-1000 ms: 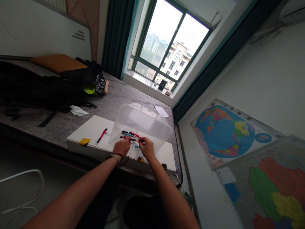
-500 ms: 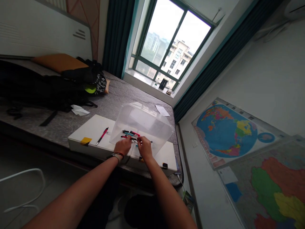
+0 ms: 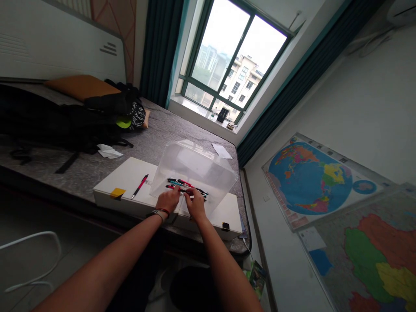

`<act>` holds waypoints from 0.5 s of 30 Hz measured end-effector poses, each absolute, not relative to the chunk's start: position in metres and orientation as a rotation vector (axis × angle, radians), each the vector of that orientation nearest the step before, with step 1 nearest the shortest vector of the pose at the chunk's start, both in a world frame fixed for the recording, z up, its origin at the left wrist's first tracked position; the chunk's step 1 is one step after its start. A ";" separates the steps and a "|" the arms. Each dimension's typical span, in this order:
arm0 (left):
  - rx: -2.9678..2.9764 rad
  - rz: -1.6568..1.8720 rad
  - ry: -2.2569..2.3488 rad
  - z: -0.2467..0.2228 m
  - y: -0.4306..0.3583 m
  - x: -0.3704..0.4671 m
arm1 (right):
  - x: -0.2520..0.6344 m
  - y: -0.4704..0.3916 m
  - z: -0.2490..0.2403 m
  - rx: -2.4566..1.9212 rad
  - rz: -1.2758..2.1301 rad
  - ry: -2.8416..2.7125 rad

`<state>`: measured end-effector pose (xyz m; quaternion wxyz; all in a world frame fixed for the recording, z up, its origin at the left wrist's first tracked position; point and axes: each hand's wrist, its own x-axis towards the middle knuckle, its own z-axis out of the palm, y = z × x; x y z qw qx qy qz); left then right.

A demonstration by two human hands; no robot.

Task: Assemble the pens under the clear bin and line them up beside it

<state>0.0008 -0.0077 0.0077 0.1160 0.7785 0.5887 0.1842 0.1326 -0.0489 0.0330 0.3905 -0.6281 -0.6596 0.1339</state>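
Head view: hands [image 3: 169, 199] curl over pens [image 3: 184, 183] in a clear bin [image 3: 208, 168], pinch unclear; grey mattress [image 3: 169, 128] stretches past its far edge.

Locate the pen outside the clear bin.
Head view, left of centre: the pen lies on the white box, between the yellow tab and the clear bin.

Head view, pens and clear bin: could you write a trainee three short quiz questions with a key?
1. What lies on the white box, left of the clear plastic bin? a) scissors; b) a red-and-black pen; c) a spoon.
2. True or false: the left hand and right hand are far apart.
3. Fill in: the red bracelet is on the ___ wrist.

Key: 1. b; 2. false, they are close together at the pens; 3. left.
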 end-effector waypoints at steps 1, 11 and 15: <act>2.286 0.540 1.721 0.008 -0.008 0.001 | 0.133 -0.049 0.031 -1.592 0.364 -1.658; 2.298 0.535 1.710 0.010 -0.010 0.003 | 0.143 -0.039 0.000 -1.623 0.722 -1.332; 2.312 0.501 1.703 0.012 -0.012 0.003 | 0.147 -0.033 -0.010 -1.563 0.835 -1.197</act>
